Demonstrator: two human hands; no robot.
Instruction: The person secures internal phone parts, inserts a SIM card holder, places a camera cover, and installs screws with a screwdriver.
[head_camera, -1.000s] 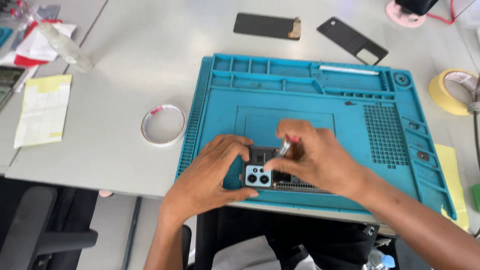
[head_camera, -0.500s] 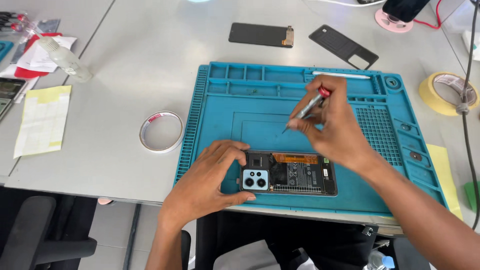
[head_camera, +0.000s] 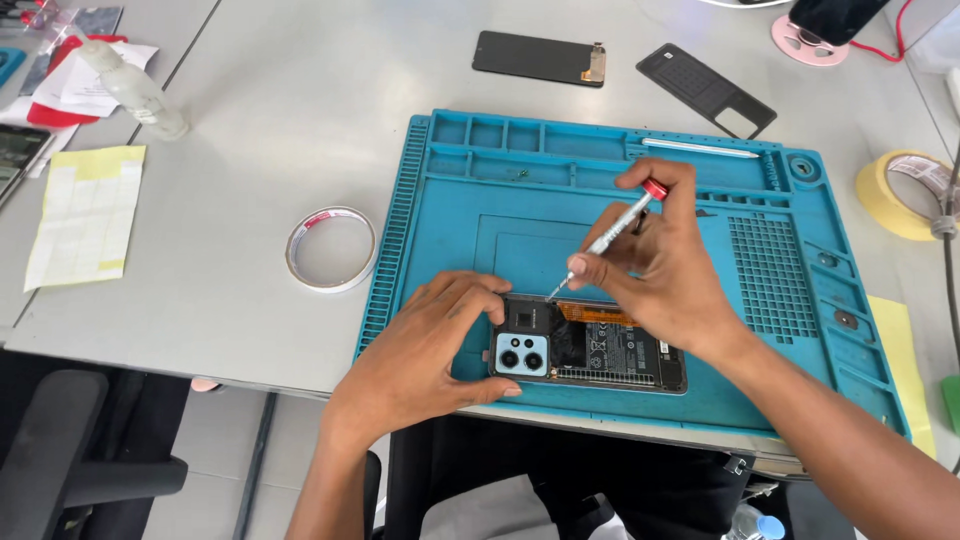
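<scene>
The opened phone (head_camera: 588, 343) is lying lengthwise along the blue mat's (head_camera: 620, 200) near edge. The left hand (head_camera: 430, 350) is pinching its camera end; the right hand (head_camera: 660, 265), above it, is clamping a screwdriver (head_camera: 608, 235) slanting down-left onto it.

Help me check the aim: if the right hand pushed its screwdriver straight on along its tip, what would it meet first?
Probably the opened phone: the right hand slants the screwdriver down-left, its tip just above the phone's top edge near the left hand. Depth is unclear.
</scene>
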